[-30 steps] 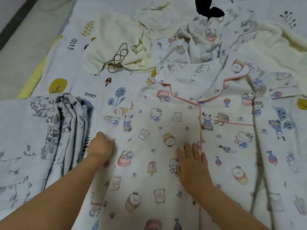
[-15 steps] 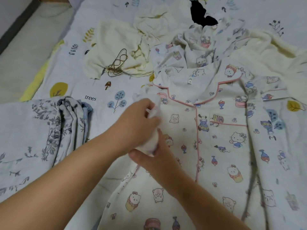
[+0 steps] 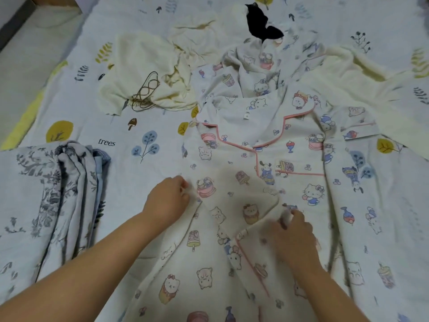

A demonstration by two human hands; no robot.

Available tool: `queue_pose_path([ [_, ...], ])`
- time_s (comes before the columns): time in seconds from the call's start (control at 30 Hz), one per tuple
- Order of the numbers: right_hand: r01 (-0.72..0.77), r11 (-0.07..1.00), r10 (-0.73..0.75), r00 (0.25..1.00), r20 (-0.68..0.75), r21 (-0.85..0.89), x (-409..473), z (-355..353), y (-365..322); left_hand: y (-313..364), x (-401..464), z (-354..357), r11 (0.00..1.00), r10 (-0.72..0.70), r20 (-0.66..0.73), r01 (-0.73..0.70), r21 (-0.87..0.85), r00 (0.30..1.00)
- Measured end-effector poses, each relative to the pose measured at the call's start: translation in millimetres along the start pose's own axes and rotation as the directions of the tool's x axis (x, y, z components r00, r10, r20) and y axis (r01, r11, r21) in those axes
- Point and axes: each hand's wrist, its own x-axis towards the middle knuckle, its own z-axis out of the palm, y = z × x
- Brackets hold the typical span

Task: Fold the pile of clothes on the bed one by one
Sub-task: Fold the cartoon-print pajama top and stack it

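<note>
Pyjama top flat on bed, front up, sleeve folded in across chest. Left hand pinches fold edge; right hand closed on cuff. Fabric looks light, limp, wrinkle-prone: best held at seams/cuff w/ both hands.

The bedsheet bears one printed word — "trees" — beside a blue tree motif.

White cartoon-print pyjama shirt, pink piping
</note>
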Motion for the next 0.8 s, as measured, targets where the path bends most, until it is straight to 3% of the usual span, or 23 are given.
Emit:
queue_pose_path([
  [0.1, 0.081, 0.980, -0.107, 0.984, -0.141, -0.180, -4, 20, -5, 4, 14, 17, 0.991, 0.080, -0.135, -0.064, 0.117, 0.988],
  [0.17, 0.125, 0.925, -0.194, 0.968, -0.162, -0.358, -11, 35, -10, 9, 25, 24, 0.978, 0.149, -0.179, -0.118, 0.172, 0.972],
  [0.23, 0.168, 0.857, -0.245, 0.965, -0.099, -0.488, -15, 47, -9, 9, 38, 29, 0.960, 0.193, -0.163, -0.152, 0.235, 0.967],
  [0.33, 0.227, 0.815, -0.246, 0.969, 0.037, -0.534, -9, 51, 2, 5, 56, 32, 0.916, 0.250, -0.147, -0.185, 0.356, 0.957],
  [0.43, 0.279, 0.874, -0.241, 0.960, 0.144, -0.397, -3, 37, 7, 0, 70, 21, 0.877, 0.375, -0.144, -0.300, 0.375, 0.916],
  [0.5, 0.288, 0.927, -0.258, 0.955, 0.148, -0.239, -1, 21, 7, -2, 78, 4, 0.890, 0.423, -0.187, -0.368, 0.268, 0.887],
  [0.6, 0.146, 0.987, -0.156, 0.971, 0.183, 0.065, 1, -10, 6, 0, 87, -37, 0.897, 0.438, -0.193, -0.442, 0.025, 0.878],
  [0.7, -0.023, 0.960, -0.064, 0.952, 0.301, 0.278, 6, -41, 8, 4, 100, -95, 0.914, 0.345, 0.074, -0.317, -0.255, 0.936],
  [0.8, -0.117, 0.940, -0.016, 0.923, 0.386, 0.320, 11, -56, 10, 12, 118, -138, 0.946, 0.312, 0.198, -0.284, -0.158, 0.929],
])
